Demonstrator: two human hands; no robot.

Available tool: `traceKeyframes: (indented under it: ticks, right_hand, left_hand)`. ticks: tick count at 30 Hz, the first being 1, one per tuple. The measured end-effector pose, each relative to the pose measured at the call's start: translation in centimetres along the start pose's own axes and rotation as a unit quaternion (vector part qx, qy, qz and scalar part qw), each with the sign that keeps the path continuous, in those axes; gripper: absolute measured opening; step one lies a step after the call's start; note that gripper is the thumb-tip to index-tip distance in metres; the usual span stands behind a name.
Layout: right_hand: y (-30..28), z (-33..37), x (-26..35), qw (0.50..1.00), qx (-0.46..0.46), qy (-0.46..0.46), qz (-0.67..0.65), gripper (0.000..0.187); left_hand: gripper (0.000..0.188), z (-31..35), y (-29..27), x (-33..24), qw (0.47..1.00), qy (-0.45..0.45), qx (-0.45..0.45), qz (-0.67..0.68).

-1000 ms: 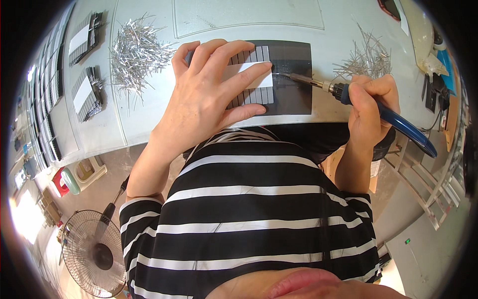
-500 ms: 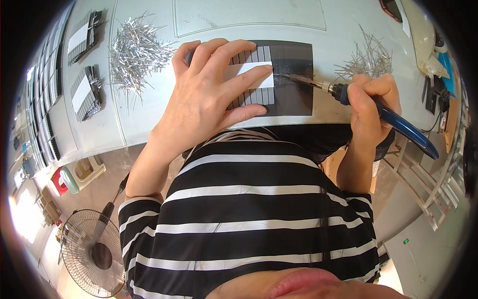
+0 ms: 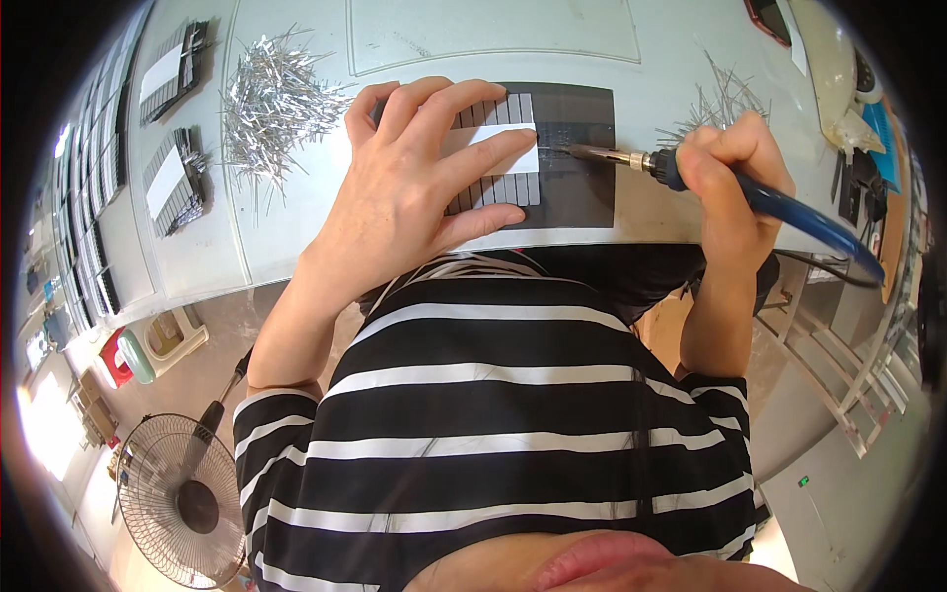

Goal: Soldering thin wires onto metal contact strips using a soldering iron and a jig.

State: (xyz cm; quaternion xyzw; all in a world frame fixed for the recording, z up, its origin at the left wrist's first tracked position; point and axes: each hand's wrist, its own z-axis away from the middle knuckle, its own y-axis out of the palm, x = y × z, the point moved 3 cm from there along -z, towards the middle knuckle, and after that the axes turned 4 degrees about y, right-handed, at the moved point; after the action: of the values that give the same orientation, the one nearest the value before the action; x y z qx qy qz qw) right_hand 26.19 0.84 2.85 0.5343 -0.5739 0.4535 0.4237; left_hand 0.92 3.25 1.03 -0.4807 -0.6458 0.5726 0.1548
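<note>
My left hand (image 3: 406,183) lies spread and open over a row of dark grey strips (image 3: 525,190) with a white band (image 3: 521,162) across their middle. Its fingertips press the row down, and the palm hides the left part. Under the strips is a flat black plate (image 3: 582,202). My right hand (image 3: 738,192) is closed around the blue handle of a soldering iron (image 3: 804,209). The iron's narrow tip points left, low over the plate or touching it, just right of the strips; I cannot tell which.
On the pale table (image 3: 493,35), a heap of thin silvery ribbons (image 3: 271,109) lies left and a smaller heap (image 3: 728,104) right. Two banded stacks, an upper one (image 3: 163,74) and a lower one (image 3: 173,187), stand farther left. A fan (image 3: 187,501) is at lower left.
The iron's handle has swung slightly outward to the right and up, with my right hand turning with it. My left hand holds its place on the strips.
</note>
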Motion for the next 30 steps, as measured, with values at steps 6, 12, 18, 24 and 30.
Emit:
traceKeyframes:
  ticks: [6,12,18,24,30]
  right_hand:
    - [-0.5,0.9,-0.6,0.989,-0.120,0.028,-0.083,0.022]
    - [-2.3,2.7,-2.2,0.979,-0.165,-0.094,0.067,0.009]
    - [-3.5,2.6,-1.9,0.942,-0.042,-0.244,0.228,0.026]
    - [-1.1,1.7,-1.3,0.951,-0.054,-0.249,0.172,0.009]
    - [1.0,1.0,0.2,0.994,-0.087,0.002,-0.073,0.019]
  left_hand:
    - [0.051,0.2,-0.1,0.2,1.000,0.005,-0.004,0.003]
    - [0.051,1.2,-1.0,-0.2,0.999,-0.015,-0.034,-0.004]
    - [0.024,8.6,-5.7,3.2,0.971,-0.104,-0.147,-0.157]
    - [0.033,10.1,-6.1,4.7,0.975,-0.117,-0.061,-0.181]
    - [0.038,9.0,-5.1,3.2,0.982,-0.088,-0.061,-0.157]
